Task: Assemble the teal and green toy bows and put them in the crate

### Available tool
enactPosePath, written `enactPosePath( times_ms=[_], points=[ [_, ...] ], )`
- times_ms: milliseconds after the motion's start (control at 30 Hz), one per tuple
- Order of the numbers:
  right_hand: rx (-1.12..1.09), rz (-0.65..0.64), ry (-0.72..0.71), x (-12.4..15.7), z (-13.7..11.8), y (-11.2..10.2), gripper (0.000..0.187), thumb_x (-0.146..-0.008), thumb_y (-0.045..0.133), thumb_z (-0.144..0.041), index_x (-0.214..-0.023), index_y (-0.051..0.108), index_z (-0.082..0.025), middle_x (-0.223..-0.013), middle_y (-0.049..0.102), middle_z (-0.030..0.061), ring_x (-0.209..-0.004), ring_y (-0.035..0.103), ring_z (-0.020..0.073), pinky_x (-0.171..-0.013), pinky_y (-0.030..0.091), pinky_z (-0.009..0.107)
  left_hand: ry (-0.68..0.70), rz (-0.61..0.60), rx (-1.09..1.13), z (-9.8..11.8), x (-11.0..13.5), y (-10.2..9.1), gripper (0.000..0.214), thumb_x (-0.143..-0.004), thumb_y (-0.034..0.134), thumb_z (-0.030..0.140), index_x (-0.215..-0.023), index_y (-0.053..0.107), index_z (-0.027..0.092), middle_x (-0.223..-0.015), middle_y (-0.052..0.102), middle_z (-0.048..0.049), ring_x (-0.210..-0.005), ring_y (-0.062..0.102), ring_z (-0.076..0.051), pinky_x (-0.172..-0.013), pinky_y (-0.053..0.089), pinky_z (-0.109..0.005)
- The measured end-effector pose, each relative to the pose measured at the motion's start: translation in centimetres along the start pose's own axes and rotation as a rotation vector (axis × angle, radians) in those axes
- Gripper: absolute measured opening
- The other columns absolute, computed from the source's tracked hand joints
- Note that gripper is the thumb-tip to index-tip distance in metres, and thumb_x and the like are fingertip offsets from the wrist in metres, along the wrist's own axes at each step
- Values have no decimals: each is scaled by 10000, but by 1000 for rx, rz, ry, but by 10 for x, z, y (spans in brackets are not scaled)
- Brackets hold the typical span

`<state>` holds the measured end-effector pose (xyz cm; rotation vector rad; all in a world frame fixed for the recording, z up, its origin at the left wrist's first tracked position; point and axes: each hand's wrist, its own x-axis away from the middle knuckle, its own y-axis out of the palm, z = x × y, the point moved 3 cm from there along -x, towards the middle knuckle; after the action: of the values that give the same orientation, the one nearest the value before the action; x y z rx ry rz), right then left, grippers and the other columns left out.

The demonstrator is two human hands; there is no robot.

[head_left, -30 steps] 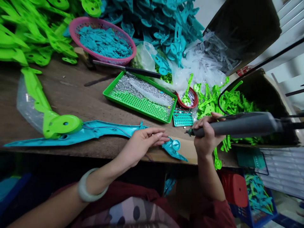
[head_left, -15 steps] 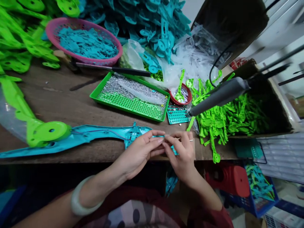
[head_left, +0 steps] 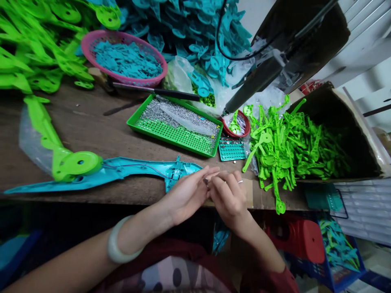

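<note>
My left hand (head_left: 191,193) lies palm up at the table's front edge, fingers stretched out. My right hand (head_left: 230,195) is closed, its fingertips pinched together over the left palm. A tiny dark, shiny piece shows between the hands, too small to name. Just behind and left of them lies a long blue plastic toy half-shell (head_left: 143,169), its right end hidden by my hands. A thin wire runs along its inside. A green plastic part with a round disc (head_left: 81,163) rests across its left portion.
A green perforated tray (head_left: 174,136) holds small metal pieces. Near it are a teal pegged tray (head_left: 232,149), a red basket (head_left: 237,124) and a hanging grey cylindrical tool (head_left: 253,89). Green parts (head_left: 271,150) spill from a carton at right. A pink basket (head_left: 122,59) holds blue pieces.
The hanging tool has swung back and left, away from the teal tray. My right fingers have curled in closer over the left palm. The view has shifted slightly.
</note>
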<state>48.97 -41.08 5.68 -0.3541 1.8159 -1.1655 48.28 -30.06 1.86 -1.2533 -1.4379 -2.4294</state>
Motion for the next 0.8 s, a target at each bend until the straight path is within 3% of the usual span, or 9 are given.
enactPosePath(
  times_ms=[100, 233, 433, 533, 633, 733, 800],
  points=[
    [94, -107, -132, -4, -1, 2, 210, -937, 525, -49, -1118, 627, -88, -899, 655, 131, -795, 547, 216, -672, 507, 346, -44, -3, 17, 1, 1, 4, 400, -1077, 319, 298, -1227, 633, 101, -1102, 743, -95, -969, 701, -163, -917, 520, -261],
    [212, -288, -317, -3, -5, 2, 266, -948, 466, -44, -1150, 632, -2, -976, 666, 184, -914, 592, 268, -772, 563, 395, -41, -19, 72, 2, 4, 5, 473, -1070, 323, 395, -1333, 570, 88, -1241, 701, -106, -1205, 623, -193, -1110, 408, -290],
    [299, -467, -380, 12, -18, 0, 323, -958, 441, -56, -1223, 590, 52, -1043, 668, 212, -968, 628, 292, -800, 587, 398, -86, 6, 74, -13, 18, -4, 504, -1061, 321, 418, -1424, 489, 111, -1366, 632, -101, -1358, 501, -211, -1188, 330, -332],
    [223, -521, -349, 16, -21, -1, 303, -970, 416, -59, -1196, 599, 26, -1001, 664, 185, -933, 625, 271, -774, 588, 376, -72, -16, 26, -22, 26, -10, 488, -1061, 316, 424, -1411, 515, 148, -1404, 605, -79, -1409, 438, -209, -1208, 298, -338],
    [7, -547, -232, 16, -14, -1, 272, -1004, 376, -80, -1151, 601, -42, -1002, 644, 154, -947, 598, 232, -834, 573, 364, -30, -115, -26, -28, 27, -14, 496, -1058, 309, 454, -1378, 553, 164, -1427, 585, -78, -1426, 412, -219, -1211, 294, -361],
    [-285, -534, -71, 13, 5, 4, 213, -1028, 394, -135, -1127, 582, -124, -1041, 623, 110, -960, 584, 180, -847, 550, 298, 57, -202, -84, -30, 23, -19, 501, -1051, 319, 470, -1372, 556, 167, -1449, 561, -99, -1403, 441, -247, -1190, 329, -406],
    [-376, -509, -9, 10, 23, 10, 177, -1030, 415, -159, -1097, 579, -154, -1005, 615, 81, -919, 592, 158, -813, 536, 269, 180, -151, -158, -30, 20, -27, 490, -1034, 375, 489, -1391, 526, 190, -1456, 552, -104, -1376, 472, -259, -1174, 350, -429]
  ],
)
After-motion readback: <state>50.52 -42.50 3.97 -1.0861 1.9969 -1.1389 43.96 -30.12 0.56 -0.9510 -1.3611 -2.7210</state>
